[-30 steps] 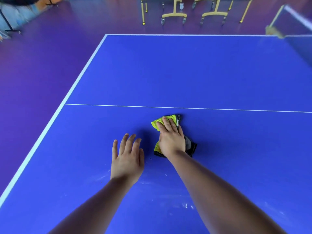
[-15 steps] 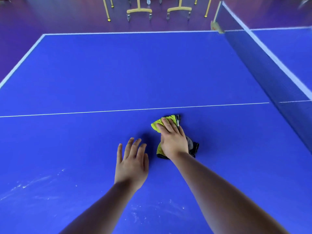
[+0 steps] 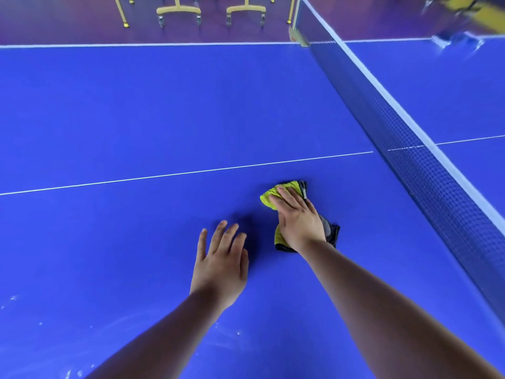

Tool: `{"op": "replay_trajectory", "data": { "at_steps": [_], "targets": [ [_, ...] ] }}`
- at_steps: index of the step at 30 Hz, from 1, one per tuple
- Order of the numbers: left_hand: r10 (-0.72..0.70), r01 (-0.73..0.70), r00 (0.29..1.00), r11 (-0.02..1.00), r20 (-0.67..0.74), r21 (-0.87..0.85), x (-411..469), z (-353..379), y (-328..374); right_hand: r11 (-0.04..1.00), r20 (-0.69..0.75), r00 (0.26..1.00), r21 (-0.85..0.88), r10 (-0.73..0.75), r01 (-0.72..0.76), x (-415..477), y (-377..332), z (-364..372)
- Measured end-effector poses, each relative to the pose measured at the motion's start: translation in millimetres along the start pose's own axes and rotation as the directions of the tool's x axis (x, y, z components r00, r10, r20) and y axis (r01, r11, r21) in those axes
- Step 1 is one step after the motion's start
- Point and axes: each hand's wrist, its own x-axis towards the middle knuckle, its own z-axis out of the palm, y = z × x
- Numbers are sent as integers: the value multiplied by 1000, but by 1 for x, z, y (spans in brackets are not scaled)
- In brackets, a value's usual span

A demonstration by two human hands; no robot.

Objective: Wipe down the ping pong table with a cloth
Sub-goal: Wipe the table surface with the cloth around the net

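Net [image 3: 426,170] right of cloth [image 3: 269,198], chairs [image 3: 179,10] beyond

Sports hall: ping pong table [image 3: 164,105], net [image 3: 410,149]

The blue ping pong table [image 3: 164,110] bears white smudges toward its near edge. A folded yellow-green cloth [image 3: 269,198] with dark grey backing lies flat just short of the table's white centre line.

Head-worn camera looks forward and down, close over the table [image 3: 164,110].
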Motion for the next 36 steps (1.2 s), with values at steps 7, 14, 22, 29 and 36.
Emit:
{"op": "replay_trajectory", "data": {
  "at_steps": [7,14,22,29,36],
  "targets": [
    [10,-10,1000,1000,-1,-29,12,12,57,999,19,999,-3,-46,46,-2,52,-17],
    [25,-24,1000,999,17,-22,20,26,134,997,29,997,-19,-69,69,-14,114,-38],
    [63,-64,996,998,59,18,18,43,205,996,85,993,56,-79,74,-22,162,-65],
    [82,-84,994,996,72,28,25,51,235,998,55,998,39,39,-41,-10,233,-99],
    [28,-30,998,999,62,39,26,65,240,978,-73,990,163,-117,128,-18,196,-82]
  ]
}}
